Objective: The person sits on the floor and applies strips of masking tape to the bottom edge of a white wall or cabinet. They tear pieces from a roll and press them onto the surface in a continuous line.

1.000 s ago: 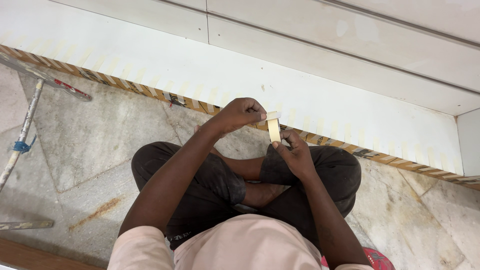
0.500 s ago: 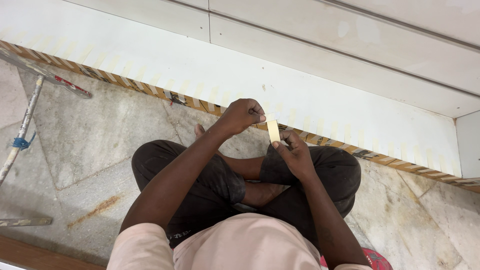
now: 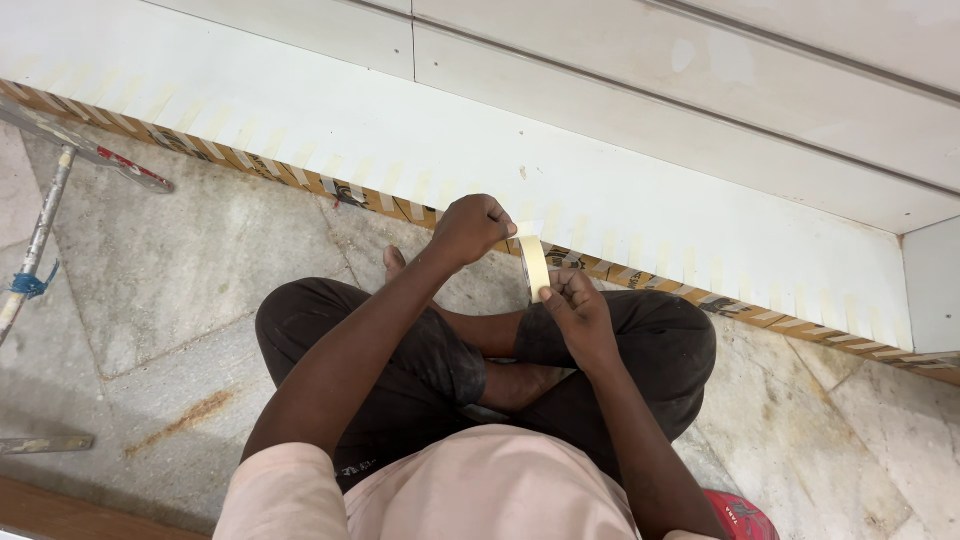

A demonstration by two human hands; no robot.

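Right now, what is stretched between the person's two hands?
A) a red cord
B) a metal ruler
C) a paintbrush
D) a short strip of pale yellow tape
D: a short strip of pale yellow tape runs from the left hand down to the right hand, pinched at each end by the fingers, in front of the white panel already lined with similar strips.

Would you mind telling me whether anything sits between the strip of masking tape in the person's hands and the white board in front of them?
Nothing visible does. The tape strip is stretched between the left hand and the right hand, and only open air and a little stone floor separate it from the white board.
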